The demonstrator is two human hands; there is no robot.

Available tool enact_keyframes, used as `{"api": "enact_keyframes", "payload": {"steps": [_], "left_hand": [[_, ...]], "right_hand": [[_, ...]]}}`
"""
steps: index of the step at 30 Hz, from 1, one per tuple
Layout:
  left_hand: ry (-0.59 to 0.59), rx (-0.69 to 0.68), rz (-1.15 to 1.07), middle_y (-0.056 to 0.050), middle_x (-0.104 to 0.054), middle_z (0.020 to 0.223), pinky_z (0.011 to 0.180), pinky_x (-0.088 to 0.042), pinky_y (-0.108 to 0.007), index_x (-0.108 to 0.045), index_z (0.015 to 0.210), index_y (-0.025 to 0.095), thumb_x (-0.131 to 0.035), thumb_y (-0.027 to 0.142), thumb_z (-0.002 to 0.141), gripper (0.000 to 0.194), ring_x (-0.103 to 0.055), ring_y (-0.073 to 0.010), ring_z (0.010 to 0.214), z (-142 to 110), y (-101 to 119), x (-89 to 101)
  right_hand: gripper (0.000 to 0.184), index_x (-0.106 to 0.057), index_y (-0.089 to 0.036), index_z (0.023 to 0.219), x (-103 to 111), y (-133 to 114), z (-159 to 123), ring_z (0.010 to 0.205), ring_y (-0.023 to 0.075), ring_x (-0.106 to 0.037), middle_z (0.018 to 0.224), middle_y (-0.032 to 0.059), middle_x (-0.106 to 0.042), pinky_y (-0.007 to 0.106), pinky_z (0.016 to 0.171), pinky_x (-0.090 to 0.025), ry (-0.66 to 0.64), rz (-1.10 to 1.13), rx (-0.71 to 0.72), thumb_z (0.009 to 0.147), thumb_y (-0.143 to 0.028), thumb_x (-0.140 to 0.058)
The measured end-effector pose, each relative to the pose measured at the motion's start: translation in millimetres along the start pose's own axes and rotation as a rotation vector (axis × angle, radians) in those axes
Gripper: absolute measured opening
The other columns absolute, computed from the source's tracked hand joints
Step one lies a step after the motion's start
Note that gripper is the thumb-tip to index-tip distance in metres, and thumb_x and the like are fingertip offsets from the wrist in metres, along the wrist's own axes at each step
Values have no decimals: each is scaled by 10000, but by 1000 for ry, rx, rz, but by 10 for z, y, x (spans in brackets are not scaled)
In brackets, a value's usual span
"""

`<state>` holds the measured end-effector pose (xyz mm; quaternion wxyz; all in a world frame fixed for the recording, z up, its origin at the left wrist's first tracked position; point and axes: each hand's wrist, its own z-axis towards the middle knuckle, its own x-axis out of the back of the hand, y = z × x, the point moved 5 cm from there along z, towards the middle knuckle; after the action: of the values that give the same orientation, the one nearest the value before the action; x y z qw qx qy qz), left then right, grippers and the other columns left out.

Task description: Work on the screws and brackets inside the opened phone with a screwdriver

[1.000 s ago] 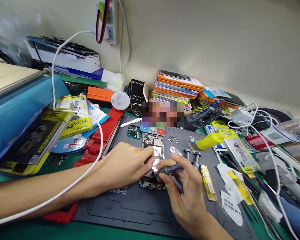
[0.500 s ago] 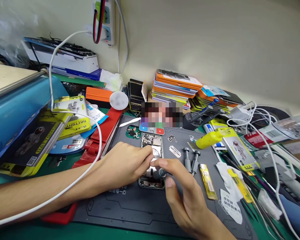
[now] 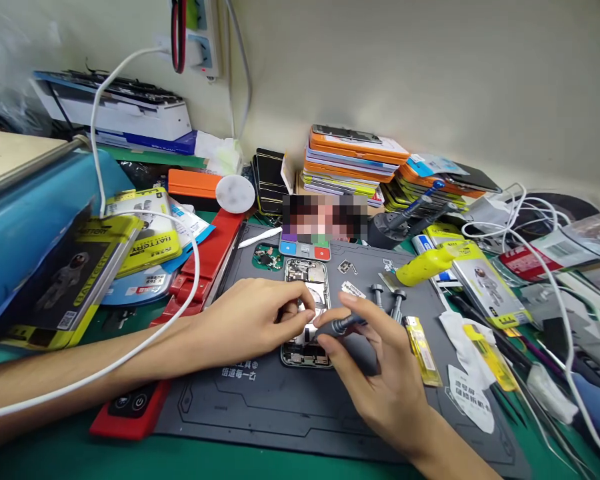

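An opened phone (image 3: 307, 280) lies face down on a dark grey work mat (image 3: 280, 407), its insides showing. My left hand (image 3: 250, 320) rests on the phone's left side, fingers pinched together on a part inside it that I cannot make out. My right hand (image 3: 380, 373) grips a dark grey screwdriver (image 3: 340, 326), its tip pointing left onto the phone's middle, beside my left fingertips. The lower half of the phone is partly hidden by both hands.
Two more screwdrivers (image 3: 387, 300) and a yellow-handled tool (image 3: 423, 265) lie on the mat's right. A yellow battery strip (image 3: 423, 341), stacked phone boxes (image 3: 353, 163), white cables (image 3: 145, 347), a red tool case (image 3: 200, 267) and a blue machine (image 3: 35, 200) surround the mat.
The view shifted slightly. My right hand turned the screwdriver and moved a little right; its handle now shows again between my fingers. My left hand stays on the phone.
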<state>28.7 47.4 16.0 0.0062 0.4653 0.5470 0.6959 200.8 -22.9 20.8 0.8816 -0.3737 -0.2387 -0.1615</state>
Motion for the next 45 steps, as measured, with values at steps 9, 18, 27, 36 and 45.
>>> {"api": "enact_keyframes", "payload": {"steps": [9,18,27,36,45], "left_hand": [[-28,-208,-26,15,-692,1093,851,-479,-247,-710,1078,239,-679,258,1047,47,-687,-161,965,-53,44,-63],[13,-161,-61,44,-690,1059,755,-461,-224,-724,1065,252,-661,172,1040,105,-637,-115,843,-44,50,-38],[71,-142,-73,53,-712,1062,832,-464,-240,-722,1076,255,-631,226,1080,95,-670,-128,951,-35,19,2],[11,-132,-6,34,-738,1022,816,-464,-263,-728,1015,229,-625,196,1062,117,-688,-163,943,-36,45,-15],[4,-159,43,44,-728,1020,774,-455,-250,-720,1003,234,-636,165,1029,112,-698,-153,920,-38,44,-40]], "right_hand": [[654,-409,-306,1558,117,48,21,1004,205,-775,1151,70,-698,342,739,-711,180,180,-154,1006,-14,-601],[629,-396,-288,1564,142,51,-24,1057,201,-746,1231,93,-656,374,825,-684,191,164,-140,1016,-21,-555],[665,-371,-251,1594,64,32,-67,999,171,-728,1294,110,-655,353,855,-650,8,170,-98,1002,-8,-554],[684,-349,-252,1605,37,53,-94,1102,219,-725,1298,131,-674,369,834,-649,-69,168,-81,999,5,-537],[694,-339,-228,1606,33,9,-59,1061,220,-751,1216,127,-706,361,784,-668,-81,96,-1,984,11,-533]]}}
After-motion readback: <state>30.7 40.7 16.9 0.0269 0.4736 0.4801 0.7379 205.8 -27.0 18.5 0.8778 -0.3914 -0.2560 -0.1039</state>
